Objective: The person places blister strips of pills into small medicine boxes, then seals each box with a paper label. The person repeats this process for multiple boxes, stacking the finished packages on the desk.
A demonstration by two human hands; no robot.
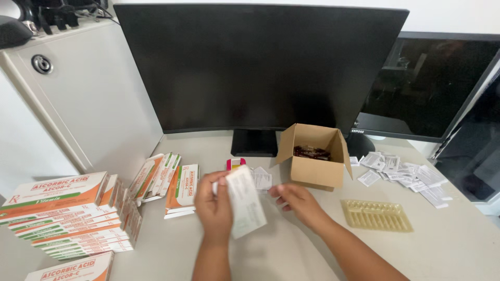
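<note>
At a desk, a person's left hand (214, 207) pinches a folded white paper leaflet (245, 202) upright, thumb near its top edge. The right hand (296, 201) hovers just beside it, fingers loosely curled, holding nothing. Beyond the right hand sits an open cardboard box (314, 156); to its right lies a yellowish plastic tray (376, 215). Flattened cartons (73, 218) are stacked left of the left hand. A firm grip seems wise for keeping the folds aligned.

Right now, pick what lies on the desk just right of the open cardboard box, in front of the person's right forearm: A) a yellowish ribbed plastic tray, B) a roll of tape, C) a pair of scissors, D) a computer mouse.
A: a yellowish ribbed plastic tray lies flat on the desk beside the open cardboard box.
</note>
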